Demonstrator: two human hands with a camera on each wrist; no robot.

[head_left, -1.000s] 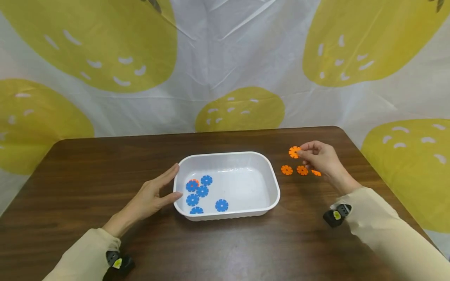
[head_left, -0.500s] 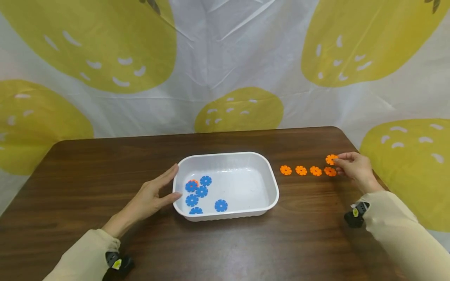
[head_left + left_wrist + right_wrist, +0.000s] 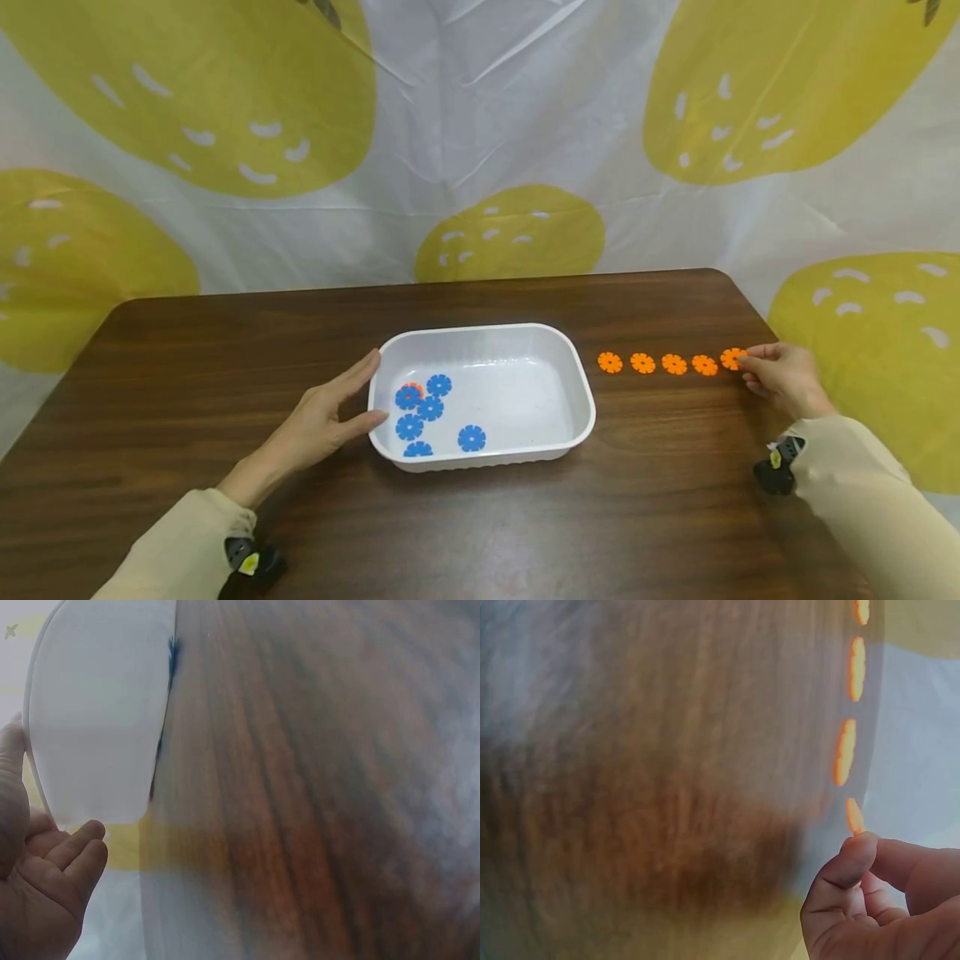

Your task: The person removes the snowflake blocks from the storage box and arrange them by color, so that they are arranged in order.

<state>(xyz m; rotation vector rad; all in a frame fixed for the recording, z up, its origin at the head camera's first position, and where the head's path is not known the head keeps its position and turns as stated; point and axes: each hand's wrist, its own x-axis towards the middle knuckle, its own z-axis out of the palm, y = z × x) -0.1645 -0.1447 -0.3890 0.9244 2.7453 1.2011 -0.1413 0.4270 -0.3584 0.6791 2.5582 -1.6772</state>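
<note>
My right hand (image 3: 787, 379) pinches an orange notched plastic disc (image 3: 732, 359) between thumb and fingertips, at the right end of a row of orange discs (image 3: 674, 364). The right wrist view shows the pinched disc (image 3: 854, 816) edge-on, in line with the others. My left hand (image 3: 318, 421) rests against the left end of a white plastic tray (image 3: 480, 457), its thumb tip over the rim and its fingers stretched toward the far corner. Inside the tray, mostly at the left, lie several blue notched discs (image 3: 409, 427). One blue disc partly covers an orange-red disc (image 3: 417, 387).
The brown wooden table (image 3: 487, 533) carries the tray near its middle and the orange row to the tray's right. My right hand is by the table's right edge. A white cloth with yellow fruit shapes (image 3: 510, 229) hangs behind the far edge.
My right hand has moved right along the row, past the disc fourth from the tray, and lowered its orange disc to the row's right end. The left hand and tray have stayed put.
</note>
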